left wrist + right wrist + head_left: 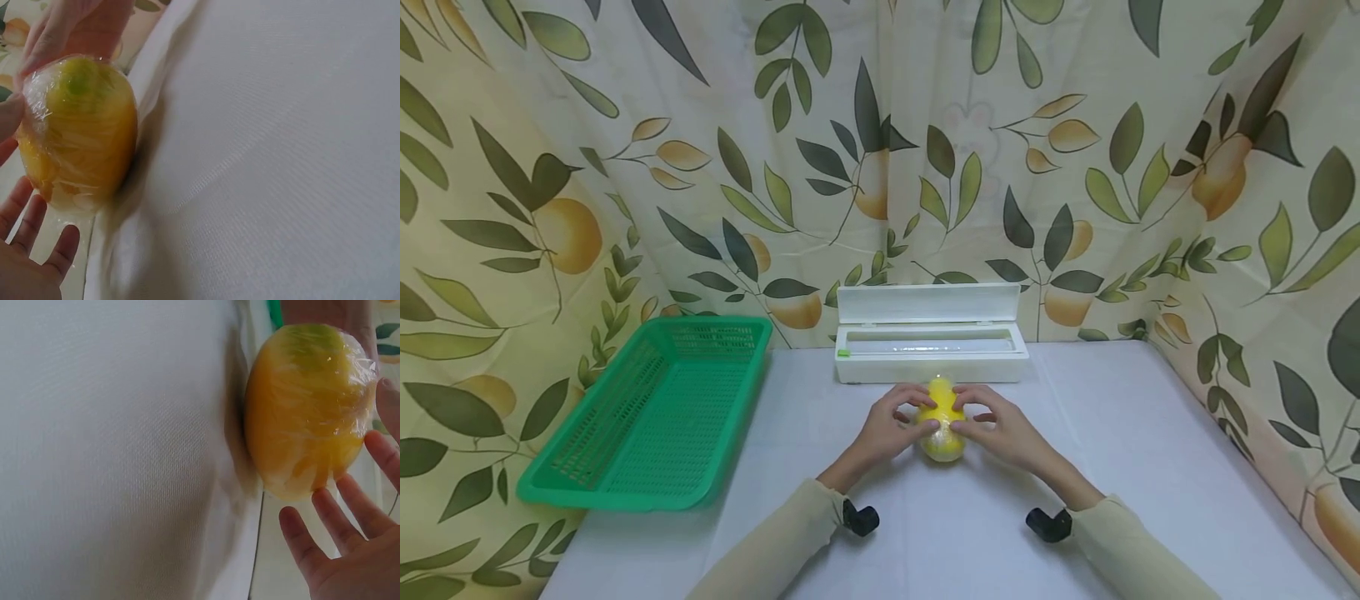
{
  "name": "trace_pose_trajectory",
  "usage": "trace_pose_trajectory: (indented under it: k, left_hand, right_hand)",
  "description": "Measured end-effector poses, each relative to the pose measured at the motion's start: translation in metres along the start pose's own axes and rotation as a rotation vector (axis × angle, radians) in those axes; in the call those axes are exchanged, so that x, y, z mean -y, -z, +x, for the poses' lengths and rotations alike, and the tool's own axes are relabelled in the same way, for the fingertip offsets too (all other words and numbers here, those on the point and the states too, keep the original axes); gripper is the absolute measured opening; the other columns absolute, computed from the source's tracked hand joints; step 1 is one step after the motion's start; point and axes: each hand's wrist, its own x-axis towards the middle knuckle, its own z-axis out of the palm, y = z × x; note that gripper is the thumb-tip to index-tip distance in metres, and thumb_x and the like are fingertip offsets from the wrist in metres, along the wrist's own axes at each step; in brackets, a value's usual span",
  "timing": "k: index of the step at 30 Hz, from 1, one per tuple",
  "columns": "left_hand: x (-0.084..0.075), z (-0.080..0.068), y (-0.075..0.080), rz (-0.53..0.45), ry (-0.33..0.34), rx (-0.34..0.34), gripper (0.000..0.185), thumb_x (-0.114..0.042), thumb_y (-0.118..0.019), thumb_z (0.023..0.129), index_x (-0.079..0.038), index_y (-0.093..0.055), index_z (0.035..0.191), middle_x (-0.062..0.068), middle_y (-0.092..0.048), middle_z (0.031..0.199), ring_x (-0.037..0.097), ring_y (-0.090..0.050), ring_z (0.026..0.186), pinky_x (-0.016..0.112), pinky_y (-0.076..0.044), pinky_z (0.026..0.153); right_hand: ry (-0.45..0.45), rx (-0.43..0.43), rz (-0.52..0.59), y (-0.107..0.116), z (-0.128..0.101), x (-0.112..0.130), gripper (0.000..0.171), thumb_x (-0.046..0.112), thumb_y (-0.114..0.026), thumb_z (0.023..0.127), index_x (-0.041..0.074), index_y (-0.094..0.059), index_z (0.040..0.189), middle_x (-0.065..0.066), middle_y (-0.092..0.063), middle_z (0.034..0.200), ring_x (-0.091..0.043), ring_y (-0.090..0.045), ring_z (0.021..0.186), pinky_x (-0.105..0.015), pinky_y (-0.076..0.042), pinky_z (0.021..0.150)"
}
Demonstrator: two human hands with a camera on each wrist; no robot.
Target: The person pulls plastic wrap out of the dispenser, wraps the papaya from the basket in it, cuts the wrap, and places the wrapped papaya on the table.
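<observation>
A yellow pear-shaped fruit (942, 446) stands on the white cloth, wrapped in shiny clear film. Its rounded end shows a greenish patch in the left wrist view, where the fruit (87, 131) fills the upper left. My left hand (891, 423) holds it from the left, thumb and index finger against the film. From the other side my right hand (1003, 427) does the same. In the right wrist view several fingers of the right hand (356, 550) are spread beside the fruit (306, 412), fingertips at the wrap. Just behind it sits a white film dispenser (932, 369).
The dispenser's lid (928, 305) is raised, and a roll of clear film (936, 345) lies inside. A green plastic basket (647, 417) stands on the left of the table (1135, 467). Leaf-and-fruit patterned curtains (880, 167) enclose the back and sides.
</observation>
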Motion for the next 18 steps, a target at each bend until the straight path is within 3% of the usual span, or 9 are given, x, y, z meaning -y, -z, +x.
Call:
trace_pose_trajectory:
  k: [4,11,18]
  left_hand:
    - [0.0018,0.0025,-0.0008,-0.018,-0.001,0.01,0.023,-0.023,-0.081,0.09,-0.016,-0.072,0.11,0.005,-0.061,0.131,0.022,-0.059,0.113,0.046,-0.052,0.088]
    - [0.0009,0.0047,-0.0012,-0.022,0.036,0.027,0.018,-0.022,-0.08,0.09,-0.015,-0.071,0.105,0.002,-0.058,0.129,0.017,-0.054,0.116,0.038,-0.051,0.087]
    - [-0.0018,0.0058,-0.0018,-0.01,0.045,0.027,0.018,-0.028,-0.08,0.091,-0.016,-0.071,0.101,0.002,-0.057,0.131,0.018,-0.054,0.115,0.042,-0.051,0.089]
  right_hand:
    - [0.004,-0.006,-0.003,-0.0028,0.0015,0.0012,0.024,0.032,-0.079,0.092,0.021,-0.064,0.108,-0.011,-0.057,0.144,-0.038,-0.052,0.134,-0.052,-0.055,0.094]
    - [-0.014,0.002,0.014,-0.0045,0.0023,0.0007,0.021,0.029,-0.077,0.094,0.02,-0.062,0.108,-0.013,-0.056,0.145,-0.038,-0.05,0.135,-0.054,-0.054,0.095]
    - [0.022,-0.007,-0.013,-0.0017,-0.0005,-0.0011,0.016,0.02,-0.074,0.096,0.021,-0.065,0.109,-0.01,-0.058,0.143,-0.038,-0.052,0.134,-0.056,-0.053,0.094]
